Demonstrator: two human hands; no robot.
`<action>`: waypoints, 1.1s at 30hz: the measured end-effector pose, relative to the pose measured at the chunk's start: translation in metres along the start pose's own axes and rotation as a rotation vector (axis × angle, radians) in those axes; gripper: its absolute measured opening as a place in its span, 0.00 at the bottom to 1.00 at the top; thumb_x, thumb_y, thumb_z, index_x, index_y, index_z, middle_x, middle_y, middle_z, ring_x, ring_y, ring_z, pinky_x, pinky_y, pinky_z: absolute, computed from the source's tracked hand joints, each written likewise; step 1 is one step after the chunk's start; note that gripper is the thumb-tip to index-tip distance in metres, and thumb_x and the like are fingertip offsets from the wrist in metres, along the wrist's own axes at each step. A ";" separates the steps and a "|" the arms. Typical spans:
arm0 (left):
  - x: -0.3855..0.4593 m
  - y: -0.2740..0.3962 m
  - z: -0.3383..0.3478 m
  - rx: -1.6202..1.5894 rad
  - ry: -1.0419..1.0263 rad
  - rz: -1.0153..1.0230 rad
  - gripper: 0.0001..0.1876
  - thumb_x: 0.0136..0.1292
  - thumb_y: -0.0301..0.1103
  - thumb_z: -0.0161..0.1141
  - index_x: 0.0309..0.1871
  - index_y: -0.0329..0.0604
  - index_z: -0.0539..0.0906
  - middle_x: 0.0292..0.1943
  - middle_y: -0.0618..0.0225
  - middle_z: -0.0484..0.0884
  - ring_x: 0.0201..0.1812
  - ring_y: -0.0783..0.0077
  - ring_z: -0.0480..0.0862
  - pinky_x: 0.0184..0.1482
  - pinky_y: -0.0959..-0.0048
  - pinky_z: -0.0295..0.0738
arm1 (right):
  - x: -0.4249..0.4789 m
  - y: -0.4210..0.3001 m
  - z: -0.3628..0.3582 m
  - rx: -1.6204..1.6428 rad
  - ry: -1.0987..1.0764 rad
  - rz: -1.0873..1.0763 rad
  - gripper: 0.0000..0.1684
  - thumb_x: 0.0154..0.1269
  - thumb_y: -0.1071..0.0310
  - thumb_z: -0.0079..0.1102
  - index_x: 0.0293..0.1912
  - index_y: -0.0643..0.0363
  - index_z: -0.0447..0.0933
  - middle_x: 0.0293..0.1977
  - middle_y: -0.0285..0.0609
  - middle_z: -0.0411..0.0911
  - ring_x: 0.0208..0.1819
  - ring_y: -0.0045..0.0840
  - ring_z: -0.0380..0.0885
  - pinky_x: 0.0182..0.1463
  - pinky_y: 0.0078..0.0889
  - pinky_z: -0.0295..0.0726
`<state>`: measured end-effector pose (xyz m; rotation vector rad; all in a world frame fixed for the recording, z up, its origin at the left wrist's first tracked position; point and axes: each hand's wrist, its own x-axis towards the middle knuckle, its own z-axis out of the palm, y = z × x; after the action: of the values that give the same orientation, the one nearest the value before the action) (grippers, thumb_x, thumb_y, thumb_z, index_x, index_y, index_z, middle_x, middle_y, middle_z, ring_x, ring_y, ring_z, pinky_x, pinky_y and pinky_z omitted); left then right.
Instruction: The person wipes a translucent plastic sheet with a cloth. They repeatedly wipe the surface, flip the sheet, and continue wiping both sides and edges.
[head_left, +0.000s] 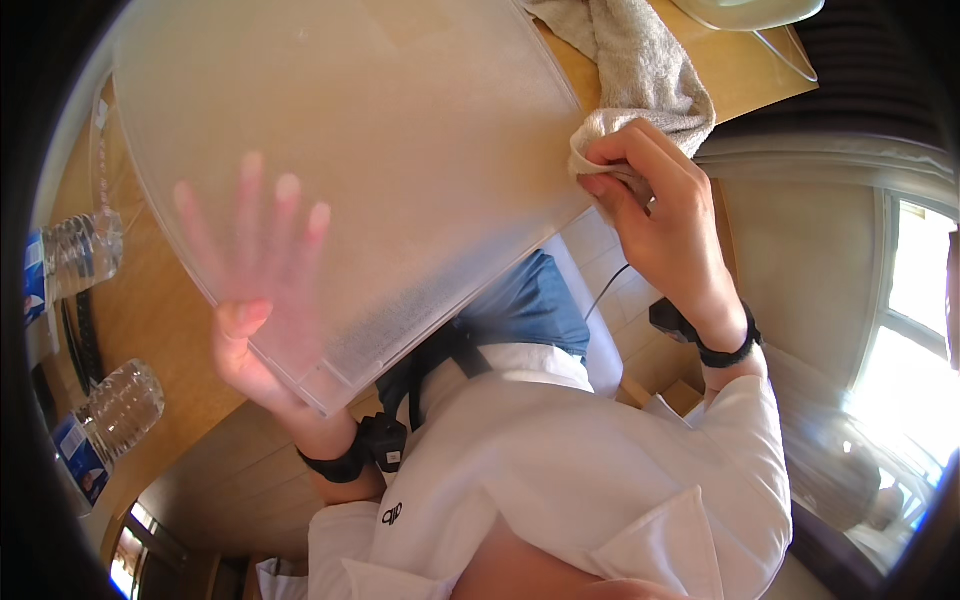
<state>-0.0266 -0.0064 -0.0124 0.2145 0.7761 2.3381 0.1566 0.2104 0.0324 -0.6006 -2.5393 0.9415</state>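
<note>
A large frosted, see-through plastic panel (427, 150) with a raised rim is tilted in front of me, one corner pointing towards my body. My left hand (259, 300) holds it near that corner, thumb over the edge and spread fingers showing blurred through the plastic from behind. At the panel's right edge, my right hand (664, 195) pinches a bunched end of a beige terry towel (652, 82) between thumb and fingers. The rest of the towel trails away over the wooden table (750, 75). Both wrists wear black straps with small black devices.
Two clear plastic bottles with blue labels, one nearer (127, 409) and one farther (86, 247), lie at the left. A pale glossy bowl-like object (750, 9) is at the top right. A dark cable (607, 291) hangs beyond my legs. A window (911, 300) is at the right.
</note>
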 end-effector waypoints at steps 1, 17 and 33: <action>0.000 0.000 0.000 0.006 0.000 -0.006 0.50 0.45 0.19 0.50 0.75 0.49 0.43 0.73 0.44 0.39 0.73 0.44 0.46 0.73 0.49 0.37 | 0.002 0.000 0.002 -0.023 0.040 -0.011 0.07 0.56 0.79 0.60 0.37 0.64 0.74 0.31 0.44 0.74 0.32 0.34 0.78 0.36 0.28 0.76; 0.000 0.008 -0.012 0.087 -0.010 -0.002 0.50 0.44 0.20 0.48 0.75 0.49 0.42 0.74 0.46 0.38 0.73 0.45 0.47 0.73 0.49 0.38 | -0.036 0.062 -0.083 0.048 0.838 0.117 0.18 0.64 0.63 0.56 0.50 0.64 0.72 0.43 0.37 0.77 0.43 0.23 0.76 0.49 0.21 0.76; -0.003 0.004 0.000 0.022 0.022 0.017 0.49 0.45 0.18 0.45 0.75 0.48 0.42 0.74 0.47 0.37 0.74 0.47 0.42 0.74 0.50 0.35 | -0.013 0.008 0.002 0.112 0.131 -0.007 0.12 0.51 0.81 0.65 0.38 0.64 0.77 0.35 0.42 0.76 0.33 0.31 0.76 0.36 0.25 0.75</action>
<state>-0.0270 -0.0107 -0.0097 0.2062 0.8137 2.3519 0.1690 0.2082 0.0230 -0.5995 -2.3547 1.0001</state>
